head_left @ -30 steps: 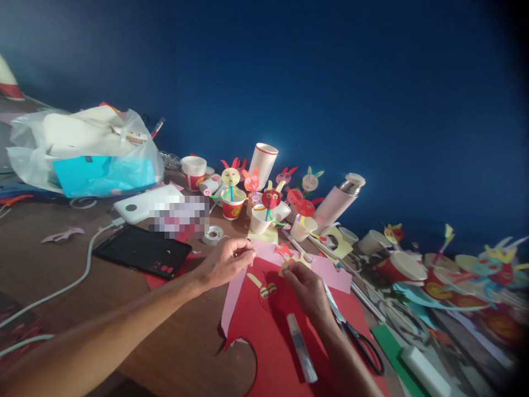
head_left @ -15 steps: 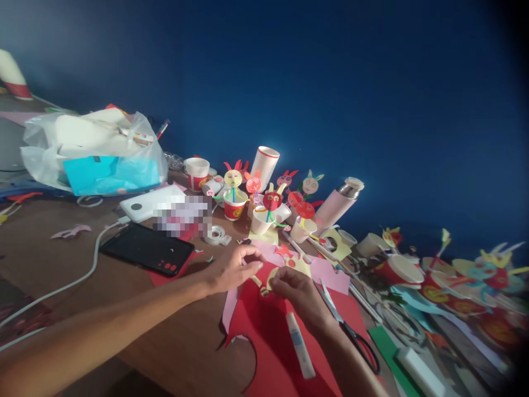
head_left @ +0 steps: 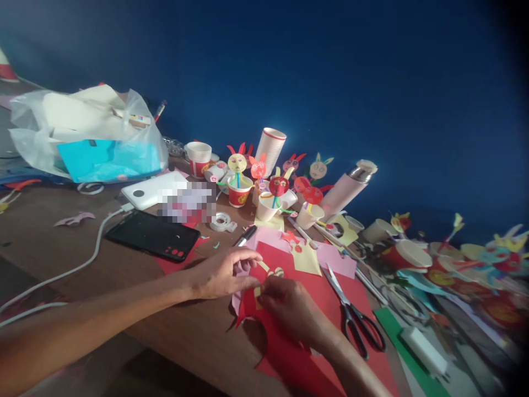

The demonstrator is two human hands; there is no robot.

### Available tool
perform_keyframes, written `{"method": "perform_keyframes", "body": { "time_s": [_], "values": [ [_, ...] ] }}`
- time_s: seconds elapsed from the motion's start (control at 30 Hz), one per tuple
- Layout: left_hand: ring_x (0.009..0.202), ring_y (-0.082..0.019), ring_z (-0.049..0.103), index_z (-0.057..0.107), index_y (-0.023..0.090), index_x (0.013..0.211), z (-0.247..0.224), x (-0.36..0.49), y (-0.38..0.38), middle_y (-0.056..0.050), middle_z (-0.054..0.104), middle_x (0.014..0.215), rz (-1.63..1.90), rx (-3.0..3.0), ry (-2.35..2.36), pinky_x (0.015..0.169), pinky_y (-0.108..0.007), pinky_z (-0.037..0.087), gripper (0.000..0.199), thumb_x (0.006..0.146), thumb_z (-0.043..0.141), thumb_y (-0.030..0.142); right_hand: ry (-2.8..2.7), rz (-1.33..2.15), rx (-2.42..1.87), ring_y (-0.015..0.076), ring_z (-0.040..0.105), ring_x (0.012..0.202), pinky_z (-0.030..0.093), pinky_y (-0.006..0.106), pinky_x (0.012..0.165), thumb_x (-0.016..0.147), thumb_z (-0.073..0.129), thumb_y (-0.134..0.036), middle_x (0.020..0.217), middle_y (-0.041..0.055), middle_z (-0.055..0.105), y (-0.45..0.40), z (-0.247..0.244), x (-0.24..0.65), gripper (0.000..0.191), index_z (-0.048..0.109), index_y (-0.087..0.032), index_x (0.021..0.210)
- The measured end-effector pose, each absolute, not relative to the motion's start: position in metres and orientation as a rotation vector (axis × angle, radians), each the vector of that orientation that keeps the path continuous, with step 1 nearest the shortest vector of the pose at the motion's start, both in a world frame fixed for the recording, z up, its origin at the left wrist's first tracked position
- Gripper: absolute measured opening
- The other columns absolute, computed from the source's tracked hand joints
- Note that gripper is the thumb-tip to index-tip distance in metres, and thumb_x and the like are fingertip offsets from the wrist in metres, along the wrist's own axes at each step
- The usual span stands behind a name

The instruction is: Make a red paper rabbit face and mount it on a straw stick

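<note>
My right hand (head_left: 291, 309) is closed in a pinch over the red paper sheet (head_left: 343, 289), with a small yellow paper piece (head_left: 257, 295) showing at its fingertips. Facing it from the left, my left hand (head_left: 227, 273) has its fingers curved and apart, with nothing visible between them. Just beyond the fingertips lie a pale paper strip (head_left: 263, 266) and small round yellow cutouts (head_left: 276, 273); the right hand partly hides the cutouts. Black-handled scissors (head_left: 351, 314) rest on the red sheet, right of my right hand. A black-and-white marker (head_left: 246, 236) lies beyond my left hand.
Paper cups with paper-faced figures (head_left: 269, 207) stand at the back, beside a tilted pink flask (head_left: 347, 190). Leftward are a black phone (head_left: 152, 235), a cabled white power bank (head_left: 152, 189), a tape roll (head_left: 221, 221) and a plastic bag (head_left: 142, 127). More cups (head_left: 407, 255) stand right.
My right hand has moved down and toward me, its back now turned up. The glue tube seen before is now mostly hidden by my right hand and forearm. The whole view has shifted slightly.
</note>
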State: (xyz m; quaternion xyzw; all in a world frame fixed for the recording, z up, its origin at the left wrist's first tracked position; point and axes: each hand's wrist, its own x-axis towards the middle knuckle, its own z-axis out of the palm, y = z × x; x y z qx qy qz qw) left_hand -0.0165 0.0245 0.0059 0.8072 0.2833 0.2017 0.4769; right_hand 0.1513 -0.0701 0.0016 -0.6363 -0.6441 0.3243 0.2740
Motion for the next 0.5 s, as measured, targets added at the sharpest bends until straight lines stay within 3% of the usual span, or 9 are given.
{"method": "perform_keyframes", "body": {
  "time_s": [0.33,0.5],
  "values": [
    [0.054,-0.009,0.043,0.058,0.018,0.104,-0.004,-0.003,0.014,0.003,0.051,0.066,0.389,1.943,0.644,0.051,-0.018,0.032,0.032,0.074,0.046,0.019,-1.777,0.777,-1.754,0.0133,0.055,0.058,0.034,0.022,0.053,0.072,0.051,-0.014,0.064,-0.0015,0.064,-0.071,-0.001,0.153,0.010,0.058,-0.021,0.068],
    [0.054,-0.010,0.045,0.058,0.023,0.098,-0.017,-0.005,0.007,0.004,0.053,0.061,0.452,2.155,0.772,0.052,-0.019,0.030,0.029,0.071,0.048,0.015,-1.821,0.594,-1.894,0.0133,0.056,0.054,0.030,0.023,0.051,0.079,0.051,-0.024,0.065,-0.0018,0.065,-0.077,-0.007,0.152,0.009,0.057,-0.023,0.072]
  ]
}}
